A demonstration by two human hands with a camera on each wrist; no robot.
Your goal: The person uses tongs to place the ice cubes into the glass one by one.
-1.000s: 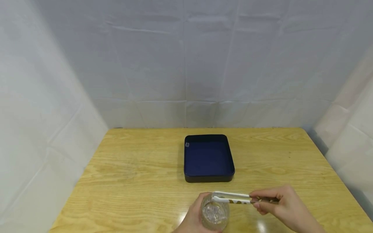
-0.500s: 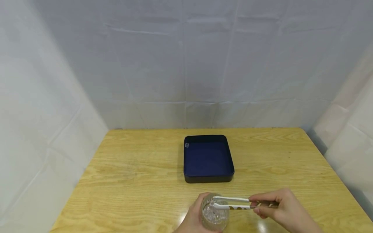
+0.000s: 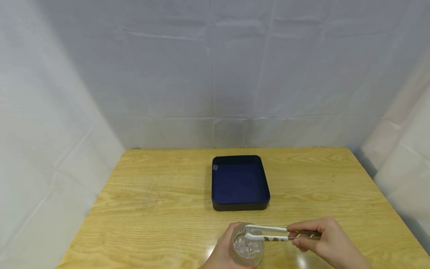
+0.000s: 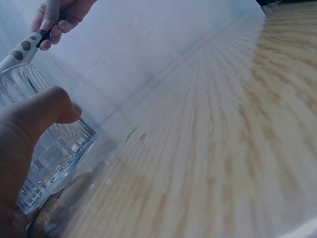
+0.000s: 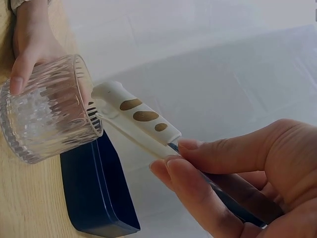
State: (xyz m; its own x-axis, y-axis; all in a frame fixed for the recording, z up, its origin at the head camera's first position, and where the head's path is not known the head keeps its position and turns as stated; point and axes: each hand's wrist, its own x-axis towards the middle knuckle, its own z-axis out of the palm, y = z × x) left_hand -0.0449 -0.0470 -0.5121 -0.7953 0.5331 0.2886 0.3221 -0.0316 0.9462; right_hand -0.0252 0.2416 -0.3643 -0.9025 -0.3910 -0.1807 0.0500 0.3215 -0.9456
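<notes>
A ribbed clear glass (image 3: 249, 256) stands at the table's front edge, with my left hand (image 3: 223, 248) wrapped round its left side. Clear pieces that look like ice (image 5: 37, 111) lie in its lower part. My right hand (image 3: 327, 239) pinches a pair of tongs (image 3: 273, 238) between thumb and fingers. White arms with brown spots form the tongs' front, and their handle is dark. The tips sit just inside the glass's mouth, a little apart, above the clear pieces. In the left wrist view my thumb (image 4: 44, 111) presses on the glass wall.
A dark blue square tray (image 3: 240, 206) lies on the wooden table (image 3: 158, 209), behind the glass. White cloth (image 3: 188, 74) hangs behind the table and along both sides.
The tongs have come down slightly at the glass's mouth, and the right hand has lowered a little with them. A clear piece near the tips half a second ago no longer shows there.
</notes>
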